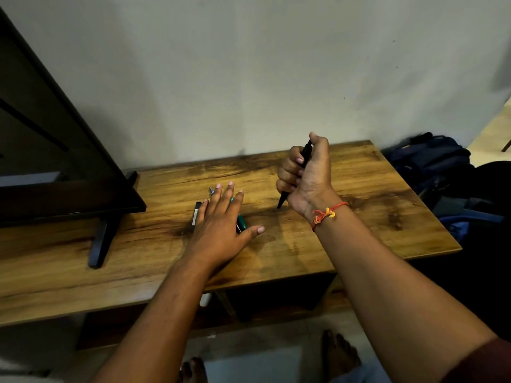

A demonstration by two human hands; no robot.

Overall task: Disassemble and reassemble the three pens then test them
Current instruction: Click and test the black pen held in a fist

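My right hand [307, 172] is closed in a fist around a black pen [283, 199], held upright with its tip pointing down at the wooden table [359, 217]. Flat over the table's middle lies my left hand [221, 219], fingers spread, covering the other pens. A green pen [241, 223] shows under the left hand near the thumb. At its left edge a black and silver pen [197, 214] peeks out. A small bluish pen part [211, 191] shows just beyond the fingertips.
A dark screen on a black stand [102, 239] fills the table's left side. The grey wall [249, 78] runs behind the table. Dark bags [434, 167] lie on the floor to the right. My bare feet [340, 352] show below the table's front edge.
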